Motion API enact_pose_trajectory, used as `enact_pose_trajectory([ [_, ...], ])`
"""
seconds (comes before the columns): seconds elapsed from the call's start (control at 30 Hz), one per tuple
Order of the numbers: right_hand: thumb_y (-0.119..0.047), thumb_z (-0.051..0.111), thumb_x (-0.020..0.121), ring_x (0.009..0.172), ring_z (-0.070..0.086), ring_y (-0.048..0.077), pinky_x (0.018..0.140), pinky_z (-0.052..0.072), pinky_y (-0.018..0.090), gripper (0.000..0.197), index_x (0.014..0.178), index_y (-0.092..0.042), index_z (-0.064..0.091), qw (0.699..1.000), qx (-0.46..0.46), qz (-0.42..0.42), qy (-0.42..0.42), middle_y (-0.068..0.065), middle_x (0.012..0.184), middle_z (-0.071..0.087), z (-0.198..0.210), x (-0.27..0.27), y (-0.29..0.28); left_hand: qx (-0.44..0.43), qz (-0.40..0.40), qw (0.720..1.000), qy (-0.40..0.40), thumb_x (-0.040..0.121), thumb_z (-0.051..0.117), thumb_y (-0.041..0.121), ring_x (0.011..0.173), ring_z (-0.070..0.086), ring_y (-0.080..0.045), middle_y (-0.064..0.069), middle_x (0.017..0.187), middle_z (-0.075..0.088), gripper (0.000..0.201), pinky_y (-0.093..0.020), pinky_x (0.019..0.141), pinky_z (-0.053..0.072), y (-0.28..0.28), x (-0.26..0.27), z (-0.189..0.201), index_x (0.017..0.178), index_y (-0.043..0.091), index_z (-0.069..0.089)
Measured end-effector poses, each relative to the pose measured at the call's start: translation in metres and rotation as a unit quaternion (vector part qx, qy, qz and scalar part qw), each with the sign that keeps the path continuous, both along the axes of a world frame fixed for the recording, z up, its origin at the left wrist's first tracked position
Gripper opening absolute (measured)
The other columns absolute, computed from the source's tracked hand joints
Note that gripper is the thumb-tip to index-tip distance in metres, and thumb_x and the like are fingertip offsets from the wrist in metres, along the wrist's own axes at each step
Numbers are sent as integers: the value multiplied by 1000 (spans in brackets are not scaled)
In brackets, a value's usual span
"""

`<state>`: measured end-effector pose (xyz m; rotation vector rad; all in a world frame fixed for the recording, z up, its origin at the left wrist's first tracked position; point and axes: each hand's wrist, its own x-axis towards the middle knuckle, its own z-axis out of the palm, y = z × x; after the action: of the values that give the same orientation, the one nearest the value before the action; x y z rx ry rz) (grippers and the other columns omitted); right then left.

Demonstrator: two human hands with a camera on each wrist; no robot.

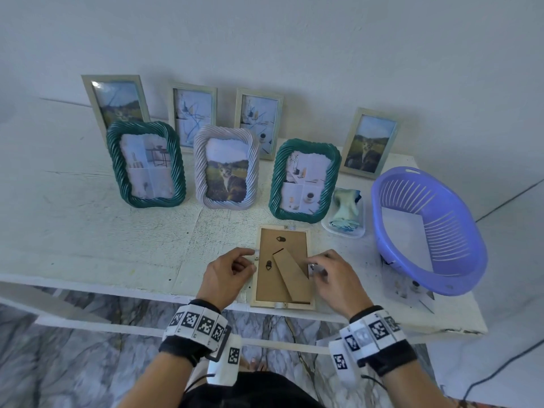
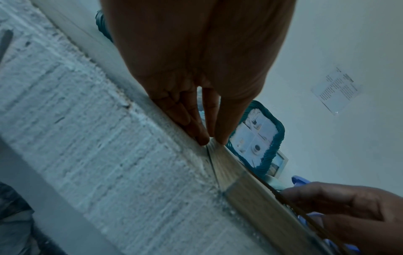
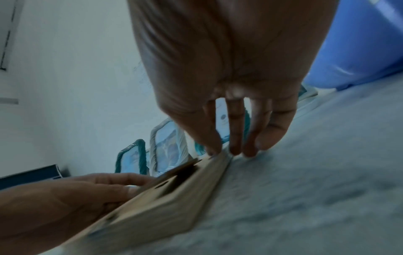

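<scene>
At the far left of the table a green frame stands upright facing the person. A white frame stands beside it and plainer frames behind, all turned so that their pictures show. Nearer the front edge is the left hand, thumb and forefinger pinching the left rim of the frame just where a small pale tab sits. The left wrist view shows its fingertips drawn together on that rim. The frame lies flat and face down at the front of the table, between the two hands, most likely so that its brown backing is uppermost and within reach. Its stand lies slantwise across that backing. The right hand mirrors the left, with the thumb on top of the right rim and the other fingers loosely fanned down its outer side to the table, so it too pinches the rim. Holding both long sides probably keeps the frame from sliding while the tabs are worked. Behind it stands a second green frame, then a tray of cloths. At the far right is a purple basket, which looks tipped toward the person.
</scene>
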<state>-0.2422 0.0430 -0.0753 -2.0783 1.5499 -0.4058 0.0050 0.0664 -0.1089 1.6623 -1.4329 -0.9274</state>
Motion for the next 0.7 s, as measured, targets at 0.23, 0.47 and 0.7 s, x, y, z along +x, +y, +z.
enact_pose_trajectory([
  [0.23,-24,69,87,82,57,-2,74,41,11,14,101,-28,68,989,93,117,-22,-6,99,60,5,-25,-35,0,-12,1000,-11,84,71,16,76,63,-5,10,80,69,25,-16,74,51,-1,1,0,102,33,67],
  [0.47,-23,72,85,75,54,0,77,47,28,11,90,-26,64,977,144,155,-26,-7,91,64,8,-25,-52,-4,-18,1000,-23,85,70,15,77,62,-3,11,81,69,25,-12,72,49,0,0,-1,105,30,67],
  [0.7,-15,71,84,73,57,12,69,46,25,18,75,-14,56,986,99,122,-49,1,78,65,3,-11,-46,-68,-38,994,-78,86,59,29,77,61,-8,10,82,64,28,-27,73,53,5,-2,-4,110,17,66],
])
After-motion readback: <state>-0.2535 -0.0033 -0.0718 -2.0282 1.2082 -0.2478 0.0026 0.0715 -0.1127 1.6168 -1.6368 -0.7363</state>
